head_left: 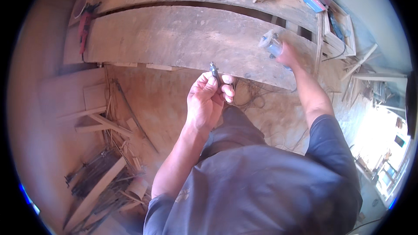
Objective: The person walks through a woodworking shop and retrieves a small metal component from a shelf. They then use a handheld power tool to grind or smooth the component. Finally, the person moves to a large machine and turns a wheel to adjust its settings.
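My left hand [205, 100] is raised in front of the bench's near edge. Its thumb and fingers pinch a small dark router bit [213, 69], tip pointing up. Further right, my right hand [287, 55] is closed around a blue trim router [273, 48] with a clear, see-through end. Motion blurs that router, and it is over the right part of the wooden workbench [174, 39]; whether it touches the boards I cannot tell.
A red power tool [84, 32] with a disc sits at the bench's left end. At the far right are a blue and pink box [314, 2] and a wooden tray [344, 30]. Wood offcuts [104, 182] pile on the floor at left; a cord [252, 98] lies coiled below the bench.
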Motion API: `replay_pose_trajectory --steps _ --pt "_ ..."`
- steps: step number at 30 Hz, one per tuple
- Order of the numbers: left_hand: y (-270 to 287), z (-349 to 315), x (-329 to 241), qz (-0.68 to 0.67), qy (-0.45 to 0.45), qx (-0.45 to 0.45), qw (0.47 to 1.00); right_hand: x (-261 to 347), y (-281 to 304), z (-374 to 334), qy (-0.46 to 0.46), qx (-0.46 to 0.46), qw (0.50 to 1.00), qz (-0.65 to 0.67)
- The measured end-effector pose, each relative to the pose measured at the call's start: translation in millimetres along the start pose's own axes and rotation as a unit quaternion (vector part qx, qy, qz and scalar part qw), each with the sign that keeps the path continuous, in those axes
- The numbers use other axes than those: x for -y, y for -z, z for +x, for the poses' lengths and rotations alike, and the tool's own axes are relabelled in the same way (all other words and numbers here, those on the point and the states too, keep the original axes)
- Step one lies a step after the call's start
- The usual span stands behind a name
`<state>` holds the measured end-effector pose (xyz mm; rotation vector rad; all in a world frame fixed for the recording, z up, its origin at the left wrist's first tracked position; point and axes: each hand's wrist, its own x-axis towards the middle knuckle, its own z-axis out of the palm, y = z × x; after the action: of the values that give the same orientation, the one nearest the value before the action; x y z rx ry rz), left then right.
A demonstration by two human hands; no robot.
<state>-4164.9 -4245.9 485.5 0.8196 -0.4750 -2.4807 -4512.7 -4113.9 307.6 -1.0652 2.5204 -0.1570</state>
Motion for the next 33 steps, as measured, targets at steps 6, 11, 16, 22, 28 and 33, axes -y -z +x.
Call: replay_pose_trajectory --steps 6,11,16,22,28,33 --pt "16 -37 -11 -0.034 -0.030 -0.011 0.999 11 -23 -19 0.000 -0.067 0.995 -0.070" --pt "38 -81 -17 -0.069 -0.074 -0.018 0.995 20 -40 -58 -0.011 -0.211 0.973 -0.089" --pt "69 -145 -17 -0.114 -0.115 -0.014 0.987 52 -69 -106 0.019 -0.219 0.976 -0.008" --pt "111 -262 -11 -0.135 -0.209 0.000 0.969 281 -47 -273 0.206 0.120 0.841 0.485" --pt "169 -400 1 -0.143 -0.341 -0.045 0.928 434 -26 -449 0.289 0.461 0.613 0.574" --pt "203 -507 34 -0.099 -0.479 -0.175 0.855 488 -44 -551 0.314 0.586 0.569 0.484"
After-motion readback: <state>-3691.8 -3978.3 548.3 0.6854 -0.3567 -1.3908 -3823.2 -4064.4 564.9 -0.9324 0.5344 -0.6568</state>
